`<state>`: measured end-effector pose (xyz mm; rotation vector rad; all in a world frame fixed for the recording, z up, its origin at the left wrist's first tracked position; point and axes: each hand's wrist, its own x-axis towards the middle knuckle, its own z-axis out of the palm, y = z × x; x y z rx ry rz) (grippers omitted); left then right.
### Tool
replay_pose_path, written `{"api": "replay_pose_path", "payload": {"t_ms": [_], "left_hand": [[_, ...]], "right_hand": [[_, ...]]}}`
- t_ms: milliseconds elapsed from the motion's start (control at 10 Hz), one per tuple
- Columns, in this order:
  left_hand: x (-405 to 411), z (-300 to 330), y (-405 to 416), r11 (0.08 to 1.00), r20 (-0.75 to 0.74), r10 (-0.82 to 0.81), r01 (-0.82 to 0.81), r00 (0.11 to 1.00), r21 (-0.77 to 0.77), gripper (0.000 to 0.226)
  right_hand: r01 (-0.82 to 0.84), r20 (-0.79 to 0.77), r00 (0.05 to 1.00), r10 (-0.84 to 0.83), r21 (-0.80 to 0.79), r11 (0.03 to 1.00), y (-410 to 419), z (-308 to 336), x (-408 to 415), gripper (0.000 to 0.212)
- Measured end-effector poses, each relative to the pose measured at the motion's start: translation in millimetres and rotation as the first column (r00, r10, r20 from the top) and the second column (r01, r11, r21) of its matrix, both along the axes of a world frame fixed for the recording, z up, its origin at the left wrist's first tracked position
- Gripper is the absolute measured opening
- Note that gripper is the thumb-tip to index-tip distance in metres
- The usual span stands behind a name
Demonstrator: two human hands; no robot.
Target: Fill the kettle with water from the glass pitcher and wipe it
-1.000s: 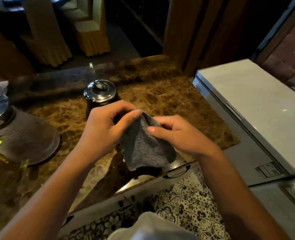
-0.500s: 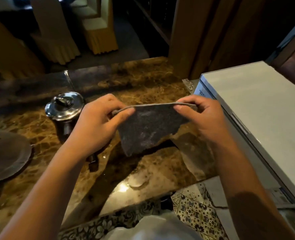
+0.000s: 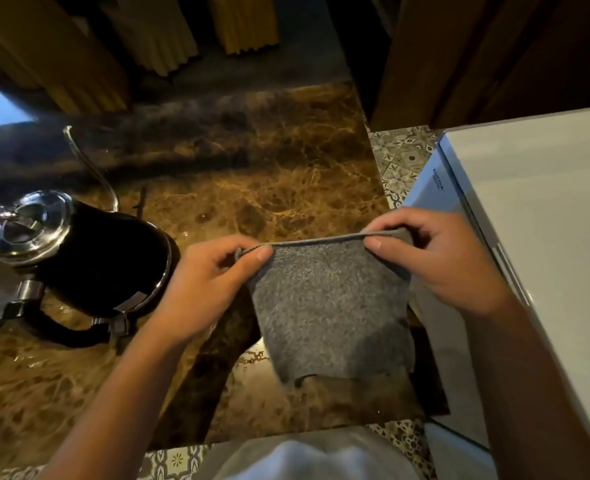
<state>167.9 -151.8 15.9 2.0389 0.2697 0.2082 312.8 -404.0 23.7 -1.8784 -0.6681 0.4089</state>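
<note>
Black gooseneck kettle with chrome lid sits lid-on at the counter's left. Your left hand and right hand each pinch a top corner of the grey fleecy cloth, hanging taut between them. Fold it into a pad first, then wipe the body top-down; steady the handle.

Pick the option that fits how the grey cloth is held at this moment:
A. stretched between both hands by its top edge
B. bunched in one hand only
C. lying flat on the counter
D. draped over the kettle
A: the left hand and the right hand each pinch a top corner of the grey cloth, which hangs spread above the marble counter, apart from the kettle.
</note>
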Motion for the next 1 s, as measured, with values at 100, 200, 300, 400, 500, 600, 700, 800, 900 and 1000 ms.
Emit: {"api": "replay_pose_path", "payload": {"t_ms": [100,200,300,400,500,600,700,800,900,1000], "left_hand": [[26.2,-28.3,8.5,0.985,-0.131,0.029,-0.006,0.991,0.171,0.018],[56.6,-43.5,17.0,0.95,-0.18,0.056,0.004,0.982,0.313,0.027],[83.5,-52.7,24.5,0.867,-0.184,0.129,-0.021,0.974,0.498,0.025],[82.2,-63.3,25.5,0.776,-0.119,0.21,-0.092,0.97,0.624,0.04],[59.6,-69.0,20.6,0.719,-0.053,0.063,-0.009,0.997,0.695,0.057],[39.2,-78.0,20.7,0.643,-0.279,-0.127,0.294,0.952,0.707,0.092],[28.9,-85.3,28.1,0.599,-0.479,-0.173,0.478,0.861,0.643,0.114],[28.1,-85.3,32.2,0.571,-0.504,-0.182,0.508,0.844,0.645,0.12],[31.4,-79.7,31.1,0.579,-0.486,-0.184,0.494,0.854,0.648,0.121],[31.1,-65.9,33.2,0.701,-0.339,-0.172,0.357,0.925,0.618,0.1]], "right_hand": [[0.031,0.125,0.992,-0.008,-0.184,0.982,18.3,-33.2,29.9,0.006],[0.079,0.189,0.982,-0.026,-0.277,0.958,40.5,-55.8,55.3,0.009],[0.183,0.294,0.953,-0.071,-0.377,0.908,55.6,-73.5,70.4,0.018],[0.257,0.416,0.905,-0.092,-0.36,0.897,58.5,-87.6,62.0,0.039],[0.235,0.491,0.871,0.017,-0.446,0.864,51.1,-95.7,44.8,0.048],[0.189,0.458,0.872,0.174,-0.642,0.743,37.3,-107.6,31.5,0.063],[0.151,0.404,0.883,0.24,-0.728,0.669,26.1,-116.2,28.0,0.077],[0.134,0.377,0.89,0.256,-0.754,0.643,24.2,-115.5,27.7,0.081],[0.148,0.382,0.89,0.25,-0.758,0.635,28.4,-107.5,27.2,0.078],[0.195,0.443,0.884,0.15,-0.641,0.742,38.2,-91.3,24.0,0.065]]}}
